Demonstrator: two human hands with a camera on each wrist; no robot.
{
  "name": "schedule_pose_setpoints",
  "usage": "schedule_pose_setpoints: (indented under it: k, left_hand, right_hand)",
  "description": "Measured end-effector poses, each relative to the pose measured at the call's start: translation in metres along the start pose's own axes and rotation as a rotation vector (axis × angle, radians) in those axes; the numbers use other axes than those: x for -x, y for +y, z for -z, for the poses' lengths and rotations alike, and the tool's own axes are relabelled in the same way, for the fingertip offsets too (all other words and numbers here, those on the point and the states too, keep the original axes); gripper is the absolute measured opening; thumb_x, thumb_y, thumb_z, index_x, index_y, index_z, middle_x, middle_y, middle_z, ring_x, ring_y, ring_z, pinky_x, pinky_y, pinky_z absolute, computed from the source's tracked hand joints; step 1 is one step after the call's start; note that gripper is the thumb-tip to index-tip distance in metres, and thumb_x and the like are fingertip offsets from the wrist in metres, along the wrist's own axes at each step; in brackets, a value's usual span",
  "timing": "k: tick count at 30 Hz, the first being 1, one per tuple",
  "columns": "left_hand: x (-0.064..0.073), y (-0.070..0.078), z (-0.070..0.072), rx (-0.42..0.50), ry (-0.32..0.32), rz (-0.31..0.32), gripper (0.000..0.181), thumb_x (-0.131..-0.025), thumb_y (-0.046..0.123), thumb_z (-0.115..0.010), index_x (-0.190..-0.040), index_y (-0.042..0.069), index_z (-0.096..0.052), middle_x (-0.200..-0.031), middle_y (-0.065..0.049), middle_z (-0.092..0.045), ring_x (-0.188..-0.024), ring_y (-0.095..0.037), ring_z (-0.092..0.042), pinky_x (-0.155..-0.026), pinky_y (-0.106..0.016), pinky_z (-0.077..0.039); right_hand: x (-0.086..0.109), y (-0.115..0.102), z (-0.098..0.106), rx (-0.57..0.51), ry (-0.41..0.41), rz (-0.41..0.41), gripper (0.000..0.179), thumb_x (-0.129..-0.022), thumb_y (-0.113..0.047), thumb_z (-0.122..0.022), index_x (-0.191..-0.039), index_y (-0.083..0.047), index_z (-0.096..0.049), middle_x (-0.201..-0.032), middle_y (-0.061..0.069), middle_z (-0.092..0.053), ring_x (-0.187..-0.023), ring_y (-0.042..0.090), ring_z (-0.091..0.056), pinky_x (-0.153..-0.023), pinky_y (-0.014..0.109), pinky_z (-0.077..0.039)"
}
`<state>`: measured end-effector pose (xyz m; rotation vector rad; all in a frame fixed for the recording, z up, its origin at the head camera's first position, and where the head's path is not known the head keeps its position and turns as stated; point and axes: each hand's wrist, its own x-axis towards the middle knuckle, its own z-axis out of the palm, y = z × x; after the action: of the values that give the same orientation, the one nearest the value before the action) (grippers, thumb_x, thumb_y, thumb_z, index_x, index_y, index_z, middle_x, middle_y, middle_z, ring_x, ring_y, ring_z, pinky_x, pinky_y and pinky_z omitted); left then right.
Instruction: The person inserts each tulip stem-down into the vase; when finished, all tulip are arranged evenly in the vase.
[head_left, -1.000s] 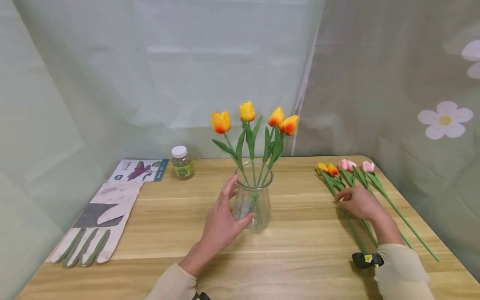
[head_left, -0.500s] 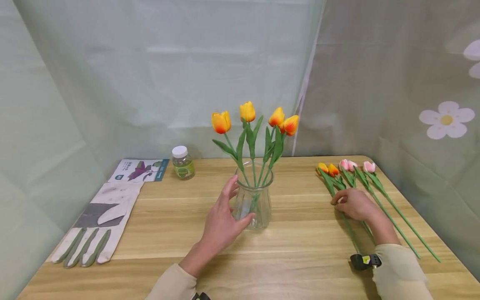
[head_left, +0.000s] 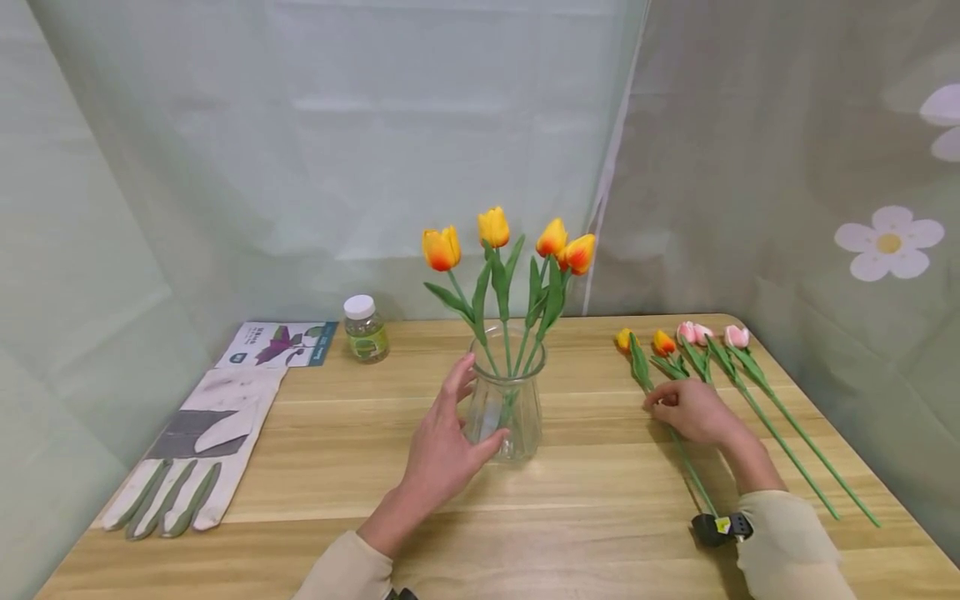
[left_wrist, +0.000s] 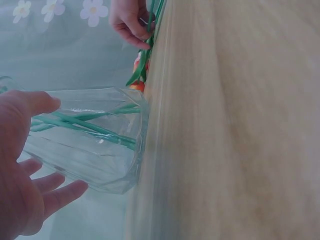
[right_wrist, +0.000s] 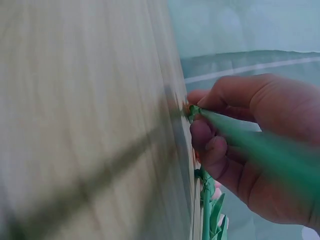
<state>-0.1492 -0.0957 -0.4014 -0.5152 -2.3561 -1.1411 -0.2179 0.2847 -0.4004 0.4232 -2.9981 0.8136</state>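
Note:
My left hand (head_left: pixel 442 446) stands at the left side of a clear glass vase (head_left: pixel 525 417), thumb and fingers spread around it. Several yellow-orange tulips (head_left: pixel 441 249) stand upright in the vase, their green stems (left_wrist: pixel 95 125) crossing inside the glass. On the right, my right hand (head_left: pixel 693 410) pinches the stem of a yellow tulip (head_left: pixel 639 363) between thumb and fingertips. That stem (right_wrist: pixel 250 135) runs back under the palm in the right wrist view. Beside this hand lie another orange tulip (head_left: pixel 663 342) and several pink tulips (head_left: pixel 737 337), some stems partly hidden by the hand.
At the left of the wooden table (head_left: pixel 337 508) lies a pair of white and grey-green gloves (head_left: pixel 198 442). Behind them are a printed card (head_left: pixel 281 343) and a small white-lidded jar (head_left: pixel 366 330). Fabric walls (head_left: pixel 375 150) close in the table's back and sides.
The right hand has moved a little left, drawing the yellow tulip away from the orange and pink ones. The left hand and vase have stayed in place.

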Motion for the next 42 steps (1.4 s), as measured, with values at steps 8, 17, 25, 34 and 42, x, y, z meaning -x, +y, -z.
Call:
schedule_pose_setpoints:
  k: [8,17,25,34,42]
  left_hand:
    - [0.0,0.0,0.0,0.001,0.0,-0.004,0.112,-0.079,0.014,-0.094,-0.163,0.026,-0.021,-0.15,-0.016,-0.06,-0.125,-0.039,-0.069,-0.075,-0.049,-0.068]
    - [0.0,0.0,0.0,0.004,-0.008,0.011,0.112,-0.079,0.013,-0.093,-0.163,0.027,-0.02,-0.15,-0.016,-0.059,-0.126,-0.04,-0.068,-0.077,-0.05,-0.068]
    - [0.0,0.0,0.0,0.004,-0.012,0.011,0.112,-0.08,0.013,-0.093,-0.163,0.027,-0.019,-0.15,-0.016,-0.059,-0.127,-0.04,-0.067,-0.078,-0.05,-0.068]
    - [-0.001,-0.001,0.0,0.007,-0.014,0.01,0.113,-0.079,0.014,-0.094,-0.163,0.026,-0.02,-0.15,-0.016,-0.058,-0.128,-0.042,-0.066,-0.079,-0.051,-0.068]
    - [0.0,-0.001,0.0,0.009,-0.006,0.0,0.112,-0.079,0.013,-0.093,-0.163,0.026,-0.02,-0.149,-0.017,-0.059,-0.126,-0.041,-0.067,-0.078,-0.051,-0.068]
  right_hand:
    - [-0.002,-0.005,-0.003,-0.004,0.043,-0.01,0.017,-0.097,-0.01,-0.069,-0.108,-0.002,-0.079,-0.094,0.01,-0.073,-0.085,0.019,-0.059,-0.072,0.032,-0.049]
    - [-0.003,-0.012,-0.003,-0.115,0.093,-0.042,0.025,-0.098,-0.007,-0.068,-0.12,0.003,-0.075,-0.104,0.017,-0.075,-0.088,0.019,-0.064,-0.066,0.024,-0.052]
    - [-0.004,-0.019,-0.003,-0.203,0.124,-0.051,0.029,-0.1,-0.009,-0.069,-0.126,0.005,-0.072,-0.102,0.016,-0.075,-0.085,0.018,-0.066,-0.061,0.023,-0.053]
    - [-0.003,-0.024,0.002,-0.359,0.089,-0.078,0.04,-0.099,-0.007,-0.07,-0.136,0.008,-0.064,-0.102,0.018,-0.068,-0.071,0.01,-0.059,-0.053,0.025,-0.053]
    - [-0.003,-0.029,0.004,-0.396,0.087,-0.058,0.048,-0.098,-0.008,-0.073,-0.141,0.007,-0.06,-0.108,0.02,-0.066,-0.074,0.016,-0.063,-0.053,0.028,-0.055]
